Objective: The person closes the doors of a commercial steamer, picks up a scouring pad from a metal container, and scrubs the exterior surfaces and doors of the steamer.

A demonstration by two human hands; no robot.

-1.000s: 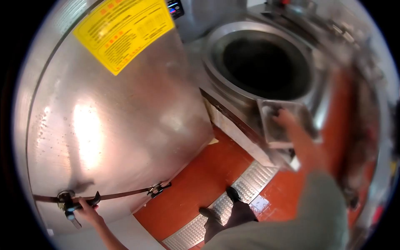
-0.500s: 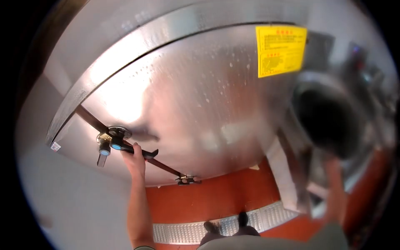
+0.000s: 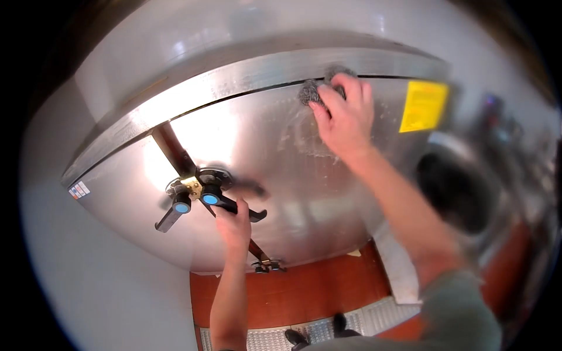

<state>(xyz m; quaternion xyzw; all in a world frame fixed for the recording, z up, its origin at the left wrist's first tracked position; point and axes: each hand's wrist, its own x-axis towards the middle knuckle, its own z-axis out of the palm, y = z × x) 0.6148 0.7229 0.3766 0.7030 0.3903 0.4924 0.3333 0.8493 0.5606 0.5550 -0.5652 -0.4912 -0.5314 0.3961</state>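
Near the top edge of a large stainless steel panel [image 3: 293, 175], my right hand [image 3: 346, 117] grips a grey metal scourer [image 3: 313, 93] against the surface, fingers bent round it. Wet smears show on the metal beside the scourer. Lower on the left, my left hand [image 3: 234, 225] is wrapped round a black lever handle [image 3: 249, 213] with a blue cap. A second black handle [image 3: 170, 217] sits just left of it, by a brass-coloured bracket [image 3: 192, 186].
A yellow label [image 3: 424, 106] is stuck at the panel's right. Beyond it is a round dark basin [image 3: 452, 190], blurred. Below are a red floor [image 3: 298, 298], a metal drain grating [image 3: 263, 339] and a second latch [image 3: 269, 265].
My right hand has come from the container beside the basin up to the panel, now with the scourer. My left hand has stayed on the handle while the view swung left.
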